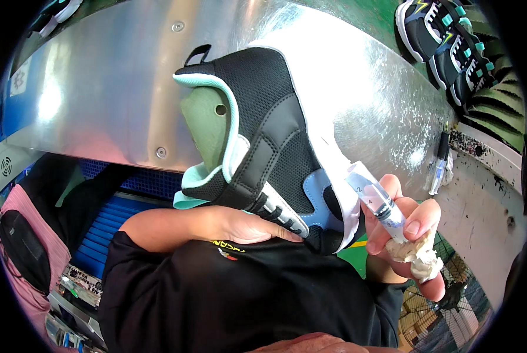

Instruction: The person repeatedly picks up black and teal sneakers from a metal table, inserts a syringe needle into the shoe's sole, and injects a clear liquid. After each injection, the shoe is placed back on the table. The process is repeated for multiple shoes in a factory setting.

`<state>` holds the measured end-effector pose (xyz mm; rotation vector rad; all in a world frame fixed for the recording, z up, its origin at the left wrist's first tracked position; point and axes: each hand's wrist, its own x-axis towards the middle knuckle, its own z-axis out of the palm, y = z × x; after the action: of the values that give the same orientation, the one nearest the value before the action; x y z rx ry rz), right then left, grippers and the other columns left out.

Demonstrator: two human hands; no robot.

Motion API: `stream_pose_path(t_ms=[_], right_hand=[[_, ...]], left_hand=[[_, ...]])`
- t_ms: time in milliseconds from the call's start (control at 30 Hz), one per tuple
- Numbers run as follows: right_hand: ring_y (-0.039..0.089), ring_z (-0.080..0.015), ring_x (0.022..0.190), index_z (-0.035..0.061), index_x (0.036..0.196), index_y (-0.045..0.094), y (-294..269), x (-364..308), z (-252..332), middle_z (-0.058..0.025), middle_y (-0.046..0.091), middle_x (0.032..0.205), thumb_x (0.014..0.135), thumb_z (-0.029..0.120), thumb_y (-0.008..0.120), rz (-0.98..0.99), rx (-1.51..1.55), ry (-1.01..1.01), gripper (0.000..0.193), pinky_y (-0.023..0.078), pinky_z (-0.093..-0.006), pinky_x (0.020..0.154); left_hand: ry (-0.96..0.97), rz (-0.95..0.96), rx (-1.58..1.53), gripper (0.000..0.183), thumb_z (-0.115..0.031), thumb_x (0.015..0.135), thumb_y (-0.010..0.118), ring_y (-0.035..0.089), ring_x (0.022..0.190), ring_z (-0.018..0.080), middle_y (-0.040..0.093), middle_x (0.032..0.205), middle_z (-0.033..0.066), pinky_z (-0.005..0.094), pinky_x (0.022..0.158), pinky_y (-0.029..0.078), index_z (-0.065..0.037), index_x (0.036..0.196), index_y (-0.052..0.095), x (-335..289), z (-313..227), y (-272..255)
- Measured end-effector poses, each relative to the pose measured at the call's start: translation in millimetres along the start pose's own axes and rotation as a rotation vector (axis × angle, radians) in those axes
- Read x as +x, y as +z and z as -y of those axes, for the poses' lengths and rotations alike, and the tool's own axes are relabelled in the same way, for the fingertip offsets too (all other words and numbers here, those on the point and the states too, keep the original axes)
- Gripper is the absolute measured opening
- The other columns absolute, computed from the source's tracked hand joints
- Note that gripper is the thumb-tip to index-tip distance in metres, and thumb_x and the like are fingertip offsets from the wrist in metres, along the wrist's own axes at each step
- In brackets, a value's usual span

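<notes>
A black sneaker (267, 129) with mint lining, blue overlays and a white sole stands tilted in front of my chest. A green shoe last (207, 125) fills its opening. My left hand (249, 226) grips the shoe near the laces and toe; its thumb lies along the upper and the other fingers are hidden behind the shoe. In my right hand (423, 219) is a clear syringe (376, 200), its end against the white sole near the toe. A crumpled white wad, perhaps tissue or cloth (426, 263), is tucked in the same hand's fingers.
A shiny metal surface (116, 82) with screws spreads ahead. Several similar sneakers (446, 47) sit at the far right, on a green ribbed belt (504, 112). A marker-like black pen or tube (440, 162) hangs by the right edge. A fan (452, 294) is lower right; a blue slatted surface (107, 220), left.
</notes>
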<state>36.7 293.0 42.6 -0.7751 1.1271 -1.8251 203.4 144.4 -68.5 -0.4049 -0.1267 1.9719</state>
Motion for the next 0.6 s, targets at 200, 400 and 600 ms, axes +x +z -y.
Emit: stream_pose_path(t_ms=[200,400,600], right_hand=[[0.043,-0.0201,0.085,0.0116,0.108,0.051,-1,6,-2,-0.0071,0.064,0.080,0.068,0.066,0.067,0.024,-0.030,0.011,0.069,0.033,-0.0322,0.077],[0.041,-0.0206,0.085,0.0138,0.108,0.049,-4,8,-1,-0.0083,0.064,0.078,0.069,0.064,0.068,0.065,-0.042,0.073,0.067,0.033,-0.0340,0.078],[0.042,-0.0207,0.083,0.0130,0.108,0.050,-6,11,-2,-0.0080,0.063,0.079,0.069,0.064,0.068,0.094,-0.077,0.056,0.067,0.034,-0.0349,0.076]], left_hand=[[0.006,-0.048,-0.017,0.030,-0.022,0.094,0.050,0.058,0.092,0.0153,0.064,0.106,0.0079,0.0261,0.086,0.045,0.003,0.110,0.058,0,2,-1],[0.013,-0.081,-0.030,0.029,-0.021,0.094,0.049,0.060,0.087,0.0160,0.065,0.101,0.0091,0.0260,0.082,0.046,0.004,0.107,0.059,2,3,2],[0.021,-0.099,-0.045,0.028,-0.019,0.094,0.049,0.059,0.088,0.0158,0.064,0.102,0.0088,0.0261,0.083,0.046,0.004,0.108,0.058,3,3,3]])
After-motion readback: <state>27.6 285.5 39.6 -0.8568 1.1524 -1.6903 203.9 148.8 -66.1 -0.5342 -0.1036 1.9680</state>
